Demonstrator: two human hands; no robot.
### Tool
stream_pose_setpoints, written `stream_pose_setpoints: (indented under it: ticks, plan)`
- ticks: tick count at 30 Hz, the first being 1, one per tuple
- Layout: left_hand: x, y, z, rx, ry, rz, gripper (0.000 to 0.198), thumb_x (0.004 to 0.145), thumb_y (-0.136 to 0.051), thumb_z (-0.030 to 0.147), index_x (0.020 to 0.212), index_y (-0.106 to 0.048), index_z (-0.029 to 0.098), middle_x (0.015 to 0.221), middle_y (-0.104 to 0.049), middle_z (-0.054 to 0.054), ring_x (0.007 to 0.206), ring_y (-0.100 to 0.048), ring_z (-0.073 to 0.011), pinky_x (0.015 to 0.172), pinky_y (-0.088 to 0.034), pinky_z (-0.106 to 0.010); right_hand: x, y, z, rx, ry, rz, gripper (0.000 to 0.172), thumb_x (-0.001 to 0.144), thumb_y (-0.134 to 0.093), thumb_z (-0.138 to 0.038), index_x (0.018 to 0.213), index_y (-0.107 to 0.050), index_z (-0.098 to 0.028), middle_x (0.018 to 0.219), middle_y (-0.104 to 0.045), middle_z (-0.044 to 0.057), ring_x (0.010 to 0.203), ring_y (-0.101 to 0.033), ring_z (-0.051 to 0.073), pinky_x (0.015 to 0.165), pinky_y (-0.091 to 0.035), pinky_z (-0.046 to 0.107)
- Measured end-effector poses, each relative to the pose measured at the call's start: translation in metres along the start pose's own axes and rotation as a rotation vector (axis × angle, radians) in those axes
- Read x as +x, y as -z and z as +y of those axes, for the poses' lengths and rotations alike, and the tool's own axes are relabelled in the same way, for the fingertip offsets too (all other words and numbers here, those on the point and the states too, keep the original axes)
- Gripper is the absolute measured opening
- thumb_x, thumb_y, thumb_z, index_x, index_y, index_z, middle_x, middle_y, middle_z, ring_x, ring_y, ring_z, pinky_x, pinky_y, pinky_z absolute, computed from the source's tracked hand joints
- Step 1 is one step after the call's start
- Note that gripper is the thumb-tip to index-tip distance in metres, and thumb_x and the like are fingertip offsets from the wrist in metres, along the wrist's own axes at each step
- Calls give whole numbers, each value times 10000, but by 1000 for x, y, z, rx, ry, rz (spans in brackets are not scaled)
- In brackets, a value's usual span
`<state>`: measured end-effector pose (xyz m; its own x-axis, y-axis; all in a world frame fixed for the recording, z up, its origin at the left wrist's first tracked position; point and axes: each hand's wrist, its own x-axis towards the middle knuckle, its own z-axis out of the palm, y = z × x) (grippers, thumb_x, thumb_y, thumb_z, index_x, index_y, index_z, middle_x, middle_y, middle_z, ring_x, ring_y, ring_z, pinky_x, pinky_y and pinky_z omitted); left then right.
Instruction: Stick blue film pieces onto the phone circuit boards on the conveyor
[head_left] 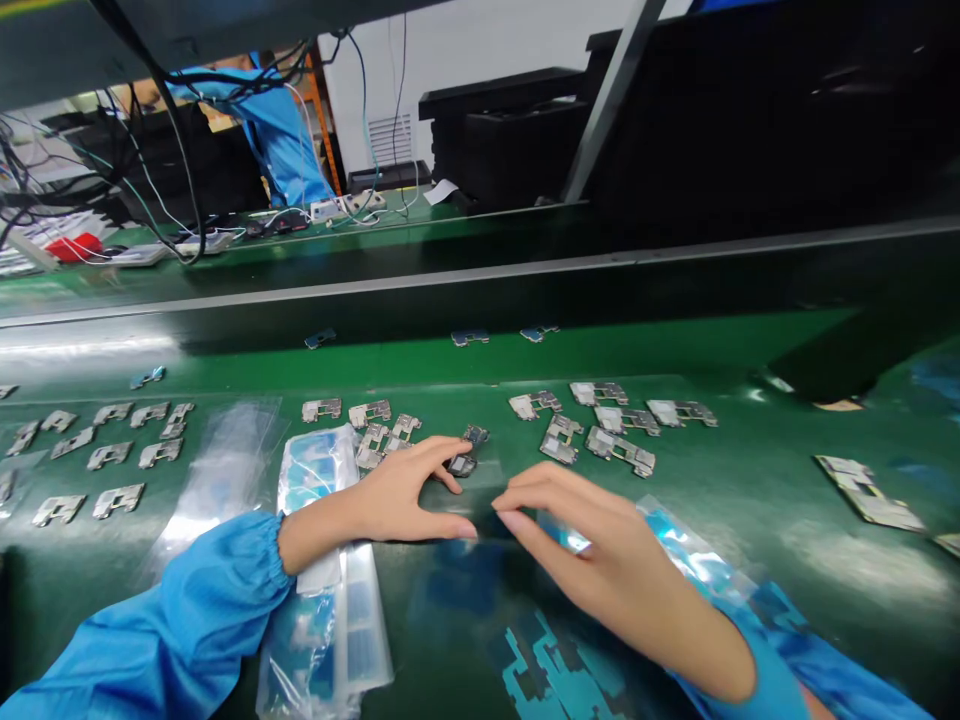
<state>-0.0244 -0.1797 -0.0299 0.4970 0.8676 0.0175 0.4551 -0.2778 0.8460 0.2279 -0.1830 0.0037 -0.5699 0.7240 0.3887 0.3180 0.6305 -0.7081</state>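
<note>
Lying at fingertips of left hand point(403, 490), small dark irregular circuit board point(462, 464) is seen on glossy green tabletop point(720, 480). Left fingers spread, unclenched. Right hand point(600, 532): thumb, index held close; whether anything is pinched cannot be told.

The green work surface point(739, 475) carries silver circuit boards point(620, 450) (loose, some in clusters) toward its left and far edges, small blue boards point(470, 338) along the far edge, and film packs point(313, 465) and teal cutouts point(564, 688) toward the near edge.
</note>
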Motion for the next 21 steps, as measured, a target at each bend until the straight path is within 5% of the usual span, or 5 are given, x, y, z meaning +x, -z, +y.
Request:
stream_pose_setpoints:
  ticks: [3, 9, 14, 21]
  plan:
    - [1, 0, 5, -20, 30, 19, 825, 763, -848, 516, 1470, -524, 239, 1378, -629, -142, 1043, -724, -278, 1037, -513, -462, 3, 11, 8, 180, -272, 98, 75, 954, -682, -310, 897, -699, -264, 906, -713, 14, 820, -679, 171, 748, -548, 292]
    - [5, -3, 13, -120, 139, 195, 423, 831, -752, 302, 1237, -655, 234, 1172, -695, -59, 723, -602, -142, 669, -500, -296, 6, 8, 35, 725, -740, 239, 354, 713, -912, -491, 832, -695, -237, 787, -727, 7, 807, -711, 173, 766, -552, 257]
    - [7, -5, 14, -222, 199, 239, 322, 796, -738, 232, 1108, -659, 216, 1055, -682, -25, 645, -527, -109, 601, -438, -260, 6, -5, 36, 851, -807, 182, 478, 679, -942, -484, 1044, -734, -257, 815, -749, -2, 825, -718, 166, 850, -561, 287]
    - [7, -18, 13, -434, 290, 271, 383, 772, -710, 176, 1122, -557, 210, 891, -661, 9, 769, -642, -151, 703, -494, -278, 8, -9, 29, 874, -815, 142, 383, 710, -900, -524, 833, -709, -216, 813, -743, 33, 873, -739, 228, 913, -583, 379]
